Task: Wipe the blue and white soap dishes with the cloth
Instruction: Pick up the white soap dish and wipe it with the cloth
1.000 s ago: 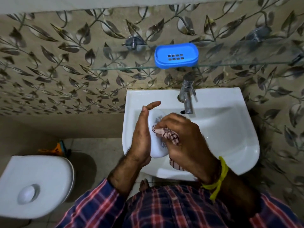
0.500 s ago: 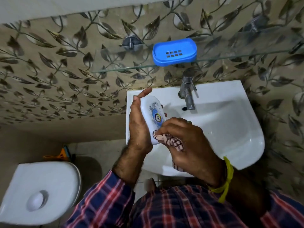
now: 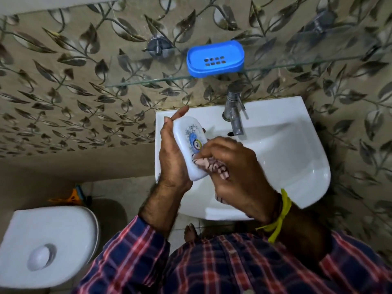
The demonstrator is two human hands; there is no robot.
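Note:
My left hand (image 3: 172, 158) holds the white soap dish (image 3: 188, 143) on edge over the left side of the sink, its printed blue label facing right. My right hand (image 3: 235, 172) grips a bunched pink patterned cloth (image 3: 214, 166) and presses it against the lower part of the dish's face. A loose end of the cloth hangs below my right palm. The blue soap dish (image 3: 215, 58) with drain holes sits on the glass shelf (image 3: 148, 80) above the tap.
A white sink (image 3: 297, 162) is mounted on the leaf-patterned wall, with a metal tap (image 3: 233, 111) at its back. A white toilet cistern lid (image 3: 48, 245) is at lower left. An orange brush (image 3: 72, 196) lies on the floor by the wall.
Both hands and the white dish have risen slightly toward the back of the sink. The cloth has slid down the dish's face, uncovering the printed label.

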